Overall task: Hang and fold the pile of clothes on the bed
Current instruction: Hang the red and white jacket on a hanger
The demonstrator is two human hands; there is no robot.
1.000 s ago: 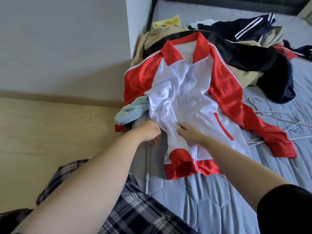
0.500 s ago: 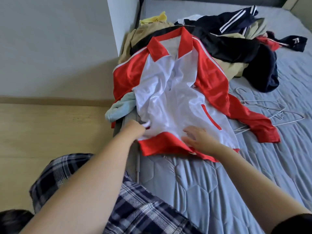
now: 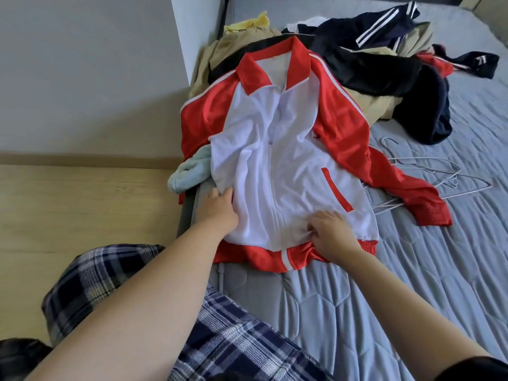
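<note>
1. We see the jacket (image 3: 288, 166) spread flat now: its bunched white front has been smoothed, and the two halves meet down the middle.
2. Its red hem band (image 3: 272, 258), earlier lumped up at lower centre, runs straight across.
3. The right hand (image 3: 332, 232) has moved right of the seam, fingers curled into cloth.

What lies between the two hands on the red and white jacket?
Only the white front of the jacket, with its zip line running down it, lies between the left hand and the right hand; the head view shows this.
</note>
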